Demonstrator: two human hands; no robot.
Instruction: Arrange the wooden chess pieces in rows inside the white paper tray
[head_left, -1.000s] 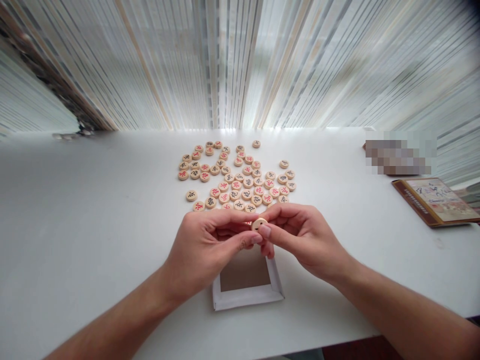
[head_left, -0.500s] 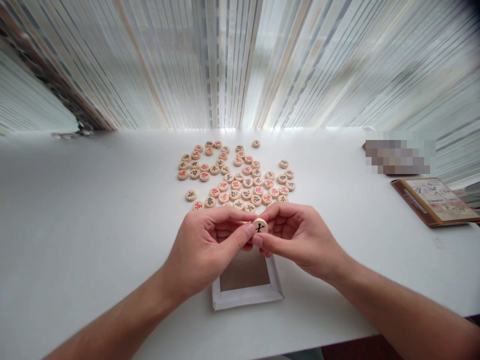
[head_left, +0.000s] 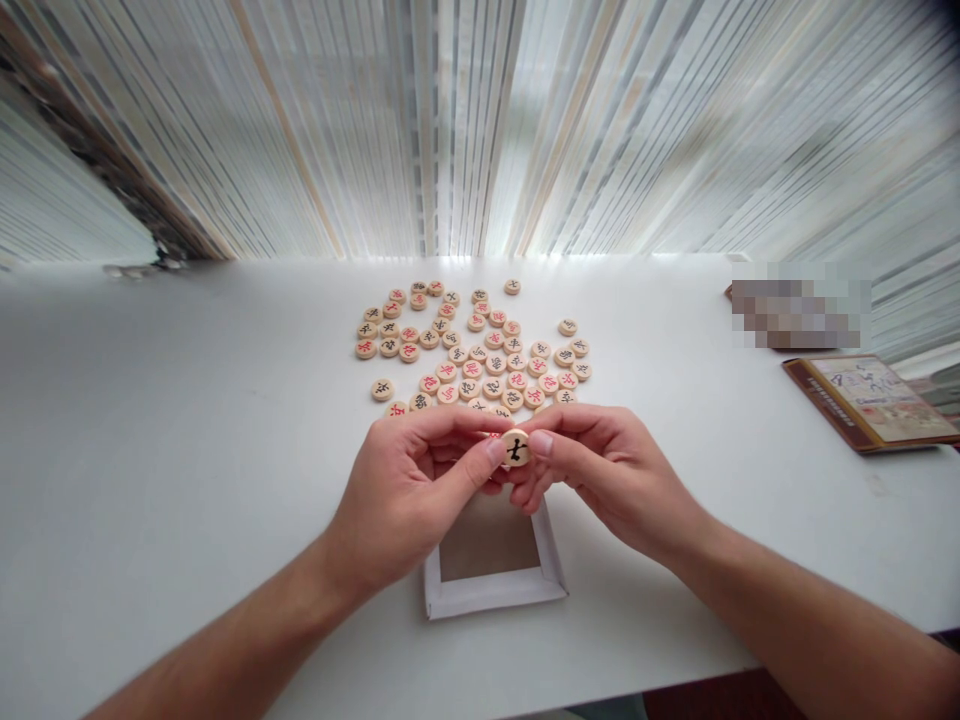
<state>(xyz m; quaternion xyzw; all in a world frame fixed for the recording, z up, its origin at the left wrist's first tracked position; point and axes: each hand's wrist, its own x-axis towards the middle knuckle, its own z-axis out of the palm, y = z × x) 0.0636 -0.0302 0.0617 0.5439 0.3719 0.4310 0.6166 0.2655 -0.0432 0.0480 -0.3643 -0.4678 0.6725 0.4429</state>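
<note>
A round wooden Chinese chess piece (head_left: 515, 449) with a black character is pinched between both hands, its marked face turned up towards me. My left hand (head_left: 427, 478) grips its left edge with thumb and fingers. From the right, my right hand (head_left: 611, 475) holds the opposite edge, its lower fingers curled beneath. Under the hands lies a shallow white box (head_left: 495, 597) with a brown bottom; its far part is hidden. Beyond the hands, many more chess pieces (head_left: 471, 370) with red or black characters lie spread face up, the nearest partly covered by my fingers.
A brown printed box or booklet (head_left: 874, 400) lies at the table's right side, with a blurred-out item (head_left: 795, 312) behind it. A striped curtain (head_left: 480, 120) hangs along the far edge of the white table (head_left: 187, 430).
The held piece has turned between my fingers, and its character is now tilted differently. My right thumb has shifted up to the piece's right edge. The pieces on the table have stayed put.
</note>
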